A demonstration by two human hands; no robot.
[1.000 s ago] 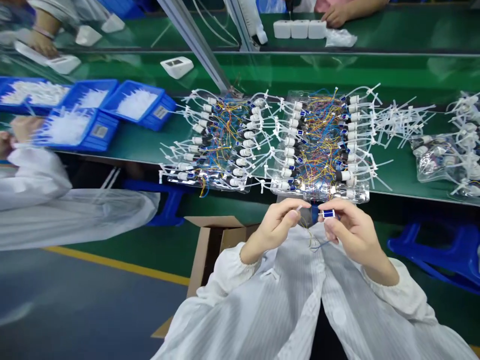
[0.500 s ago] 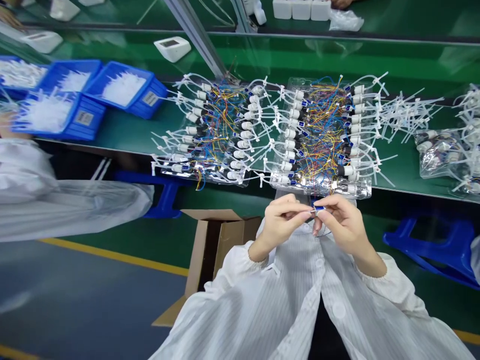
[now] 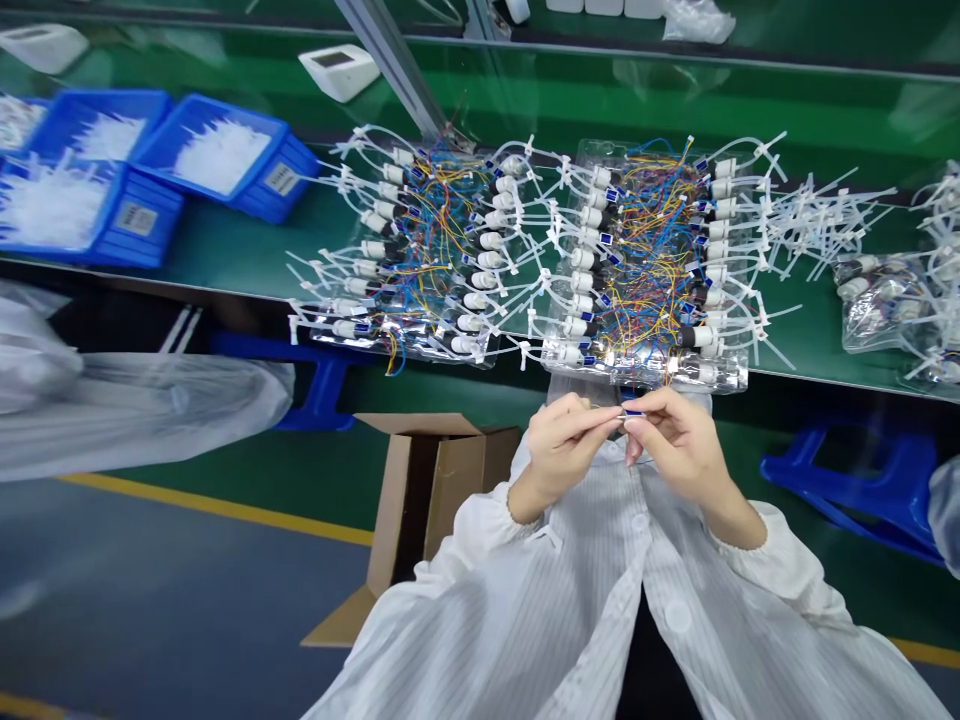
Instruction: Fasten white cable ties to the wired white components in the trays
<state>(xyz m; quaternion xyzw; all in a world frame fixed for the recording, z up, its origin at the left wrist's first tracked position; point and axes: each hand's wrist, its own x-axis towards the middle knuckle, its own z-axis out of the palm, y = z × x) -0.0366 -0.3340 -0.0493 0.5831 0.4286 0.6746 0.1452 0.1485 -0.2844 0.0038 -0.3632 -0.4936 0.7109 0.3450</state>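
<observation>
My right hand [image 3: 682, 445] pinches a small blue part with a pale edge [image 3: 633, 413] between thumb and forefinger, in front of my chest. My left hand [image 3: 562, 445] is closed, its fingertips meeting the pale left end of that part; fine detail there is too small to make out. A thin dark wire hangs below the fingers. Just beyond my hands, on the bench edge, lies a clear plastic tray [image 3: 724, 378] of white-and-black cylindrical units [image 3: 581, 258] with blue tags, white tubes and coloured wires [image 3: 649, 275]. A similar group of units [image 3: 491, 241] lies to its left.
Blue bins [image 3: 277, 195] of white pieces stand at the left of the green bench [image 3: 225, 255]. Loose white tubes [image 3: 821, 225] and bagged units [image 3: 885, 305] lie right. Below are an open cardboard box [image 3: 409, 500] and blue stools [image 3: 855, 480]. A co-worker's white sleeve [image 3: 172, 410] shows left.
The blue part has turned slightly between my fingers, and my left fingertips have come closer against it. The view has shifted a little, so the bins appear farther left and higher.
</observation>
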